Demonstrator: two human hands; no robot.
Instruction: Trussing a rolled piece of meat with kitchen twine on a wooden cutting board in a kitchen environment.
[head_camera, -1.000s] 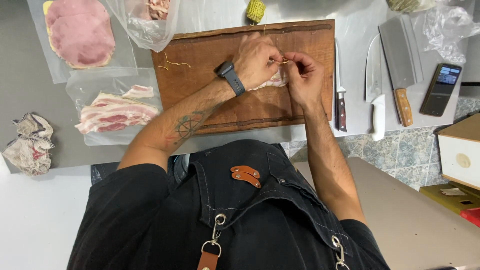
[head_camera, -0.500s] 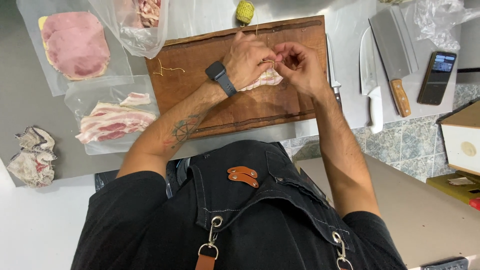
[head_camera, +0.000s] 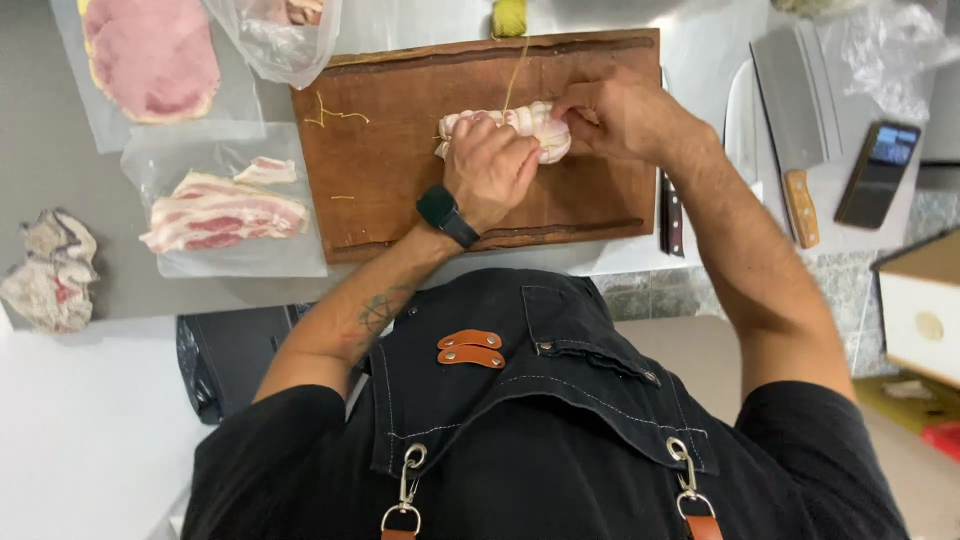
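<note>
Both hands are working at the middle of the wooden cutting board (head_camera: 400, 170): the left hand (head_camera: 490, 165) is lying curled over the near side of a small bacon-wrapped meat roll (head_camera: 520, 125), pressing and steadying it, while the right hand (head_camera: 625, 115) is closing its fingers at the roll's right end, apparently pinching the yellow twine (head_camera: 513, 80), though the grip itself is hidden. The twine is running from the roll up toward the spool (head_camera: 508, 15) sitting just past the board's far edge. By the look of it the tying step is under way, and the next move is probably calling for the string to be drawn snug while the left hand keeps the roll from turning or loosening. Off the board's left edge, bacon slices (head_camera: 220, 210) are lying on a clear plastic sheet, with ham slices (head_camera: 150, 55) toward the bench's far left corner. A cleaver (head_camera: 795, 100) and a phone (head_camera: 878, 170) are resting to the board's right, well apart from the hands.
</note>
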